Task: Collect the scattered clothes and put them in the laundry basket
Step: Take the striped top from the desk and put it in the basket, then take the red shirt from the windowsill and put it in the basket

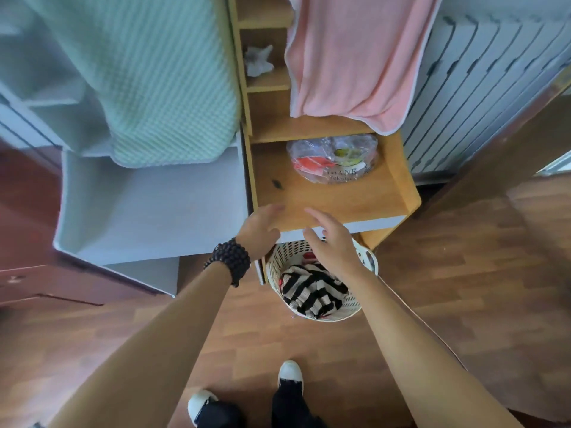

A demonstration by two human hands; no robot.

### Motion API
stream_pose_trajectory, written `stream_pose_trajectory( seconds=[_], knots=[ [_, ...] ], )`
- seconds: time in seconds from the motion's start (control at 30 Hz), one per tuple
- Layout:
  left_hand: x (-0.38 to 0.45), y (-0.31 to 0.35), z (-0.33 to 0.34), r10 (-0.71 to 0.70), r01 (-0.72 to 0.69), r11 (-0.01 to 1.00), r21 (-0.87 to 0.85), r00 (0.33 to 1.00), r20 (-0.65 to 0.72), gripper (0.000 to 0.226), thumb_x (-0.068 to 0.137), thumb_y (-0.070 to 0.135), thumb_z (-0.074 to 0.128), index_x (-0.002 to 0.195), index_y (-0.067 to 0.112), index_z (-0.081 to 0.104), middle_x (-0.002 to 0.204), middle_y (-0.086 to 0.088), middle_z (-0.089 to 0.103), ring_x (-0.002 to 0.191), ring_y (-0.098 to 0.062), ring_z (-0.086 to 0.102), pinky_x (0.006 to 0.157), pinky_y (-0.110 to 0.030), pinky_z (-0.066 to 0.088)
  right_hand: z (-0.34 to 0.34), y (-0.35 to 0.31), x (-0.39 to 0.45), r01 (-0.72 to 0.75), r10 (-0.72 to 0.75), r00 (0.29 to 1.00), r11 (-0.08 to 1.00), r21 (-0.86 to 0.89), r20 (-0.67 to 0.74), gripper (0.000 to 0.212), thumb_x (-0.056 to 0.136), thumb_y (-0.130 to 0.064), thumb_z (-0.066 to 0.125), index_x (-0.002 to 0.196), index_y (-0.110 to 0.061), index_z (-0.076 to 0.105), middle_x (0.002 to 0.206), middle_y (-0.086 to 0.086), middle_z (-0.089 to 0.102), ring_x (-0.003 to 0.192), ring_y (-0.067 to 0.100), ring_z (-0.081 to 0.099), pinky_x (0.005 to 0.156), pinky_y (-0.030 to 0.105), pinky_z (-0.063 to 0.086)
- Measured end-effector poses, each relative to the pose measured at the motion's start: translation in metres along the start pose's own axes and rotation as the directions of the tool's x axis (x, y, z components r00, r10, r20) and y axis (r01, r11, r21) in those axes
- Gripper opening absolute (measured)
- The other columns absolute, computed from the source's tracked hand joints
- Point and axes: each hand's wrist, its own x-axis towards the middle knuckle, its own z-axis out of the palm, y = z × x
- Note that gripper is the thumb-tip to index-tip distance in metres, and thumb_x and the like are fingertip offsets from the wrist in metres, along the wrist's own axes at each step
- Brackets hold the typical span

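Observation:
A white perforated laundry basket [349, 312] stands on the wooden floor under the front edge of a wooden shelf unit. A black-and-white striped garment [312, 290] lies inside it, with a bit of red cloth beside it. My left hand [261, 231], with a dark bead bracelet on the wrist, hovers open over the basket's left rim. Fingers spread and empty, my right hand [332, 242] is above the basket. A pink cloth [355, 57] hangs over the upper shelves. A mint-green waffle cloth [148, 75] drapes over the white furniture on the left.
A wooden shelf unit [309, 199] holds a clear plastic bag of items [335, 159] and a crumpled white thing [258, 61] higher up. White furniture [148, 211] stands left, a white slatted panel [482, 97] right. My feet in black-and-white shoes [290, 373] are on the wood floor.

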Motion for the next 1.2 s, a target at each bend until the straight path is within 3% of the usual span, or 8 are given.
stream_pose_trajectory(
  seconds=[0.07, 0.27, 0.37, 0.47, 0.7, 0.93, 1.07, 1.2],
  knots=[
    [-0.024, -0.013, -0.054, 0.004, -0.009, 0.999, -0.042, 0.992, -0.129, 0.056, 0.093, 0.004, 0.056, 0.146, 0.018, 0.046, 0.149, -0.006, 0.051, 0.138, -0.021, 0.047, 0.111, -0.024, 0.032, 0.024, -0.047, 0.011, 0.101, -0.101, 0.995, 0.995, 0.014, 0.001, 0.046, 0.102, -0.026, 0.057, 0.148, -0.023, 0.053, 0.151, -0.006, 0.054, 0.138, 0.009, 0.049, 0.117, 0.035, 0.042],
    [-0.126, -0.052, -0.202, 0.045, -0.112, 0.985, -0.133, 0.903, -0.428, 0.055, 0.092, 0.01, 0.062, 0.142, 0.027, 0.048, 0.137, 0.005, 0.059, 0.128, -0.007, 0.053, 0.105, -0.042, 0.05, 0.106, -0.204, 0.018, 0.387, -0.395, 0.918, 0.912, 0.137, 0.038, 0.042, 0.099, -0.019, 0.063, 0.141, -0.022, 0.058, 0.136, -0.013, 0.059, 0.129, 0.007, 0.058, 0.11, 0.027, 0.046],
    [-0.202, -0.081, -0.277, 0.044, -0.137, 0.984, -0.118, 0.814, -0.58, 0.056, 0.09, 0.016, 0.062, 0.142, 0.028, 0.048, 0.139, 0.009, 0.06, 0.13, -0.005, 0.054, 0.105, -0.041, 0.05, 0.168, -0.297, 0.001, 0.523, -0.547, 0.835, 0.82, 0.232, 0.055, 0.041, 0.096, -0.015, 0.065, 0.137, -0.02, 0.061, 0.129, -0.015, 0.063, 0.122, 0.004, 0.063, 0.106, 0.021, 0.047],
    [-0.278, -0.111, -0.33, 0.018, -0.133, 0.985, -0.109, 0.708, -0.706, 0.058, 0.088, 0.02, 0.063, 0.143, 0.027, 0.047, 0.137, 0.011, 0.061, 0.128, -0.001, 0.055, 0.104, -0.036, 0.051, 0.232, -0.372, -0.026, 0.609, -0.664, 0.741, 0.728, 0.316, 0.101, 0.044, 0.093, -0.019, 0.064, 0.137, -0.02, 0.062, 0.131, -0.01, 0.067, 0.121, 0.005, 0.065, 0.106, 0.024, 0.05],
    [-0.435, -0.193, -0.371, -0.161, -0.009, 0.981, -0.192, 0.506, -0.848, 0.057, 0.091, 0.016, 0.064, 0.141, 0.035, 0.046, 0.135, 0.015, 0.061, 0.131, 0.005, 0.051, 0.108, -0.044, 0.049, 0.361, -0.467, -0.098, 0.635, -0.786, 0.526, 0.617, 0.465, 0.323, 0.043, 0.095, -0.024, 0.061, 0.138, -0.026, 0.06, 0.14, -0.01, 0.064, 0.128, 0.003, 0.061, 0.113, 0.035, 0.05],
    [-0.552, -0.243, -0.378, -0.276, 0.059, 0.961, -0.27, 0.231, -0.933, 0.056, 0.088, 0.01, 0.065, 0.139, 0.029, 0.051, 0.134, 0.008, 0.063, 0.128, -0.002, 0.056, 0.102, -0.047, 0.053, 0.457, -0.517, -0.159, 0.565, -0.812, 0.312, 0.576, 0.591, 0.493, 0.045, 0.098, -0.016, 0.063, 0.141, -0.026, 0.059, 0.14, -0.013, 0.062, 0.129, 0.0, 0.059, 0.114, 0.029, 0.048],
    [-0.589, -0.269, -0.378, -0.312, 0.102, 0.949, -0.299, 0.163, -0.936, 0.056, 0.088, 0.01, 0.065, 0.139, 0.032, 0.052, 0.137, 0.013, 0.062, 0.131, 0.001, 0.054, 0.104, -0.046, 0.052, 0.498, -0.535, -0.177, 0.526, -0.811, 0.217, 0.566, 0.635, 0.543, 0.045, 0.097, -0.012, 0.063, 0.141, -0.025, 0.06, 0.139, -0.012, 0.063, 0.128, 0.0, 0.06, 0.113, 0.026, 0.046],
    [-0.618, -0.293, -0.39, -0.366, 0.15, 0.923, -0.356, 0.049, -0.929, 0.057, 0.085, 0.014, 0.063, 0.141, 0.023, 0.054, 0.138, 0.009, 0.062, 0.13, -0.006, 0.056, 0.104, -0.045, 0.053, 0.542, -0.555, -0.182, 0.486, -0.8, 0.119, 0.564, 0.668, 0.589, 0.047, 0.095, -0.015, 0.064, 0.14, -0.028, 0.059, 0.139, -0.012, 0.063, 0.129, 0.003, 0.06, 0.113, 0.026, 0.046]
  ],
)
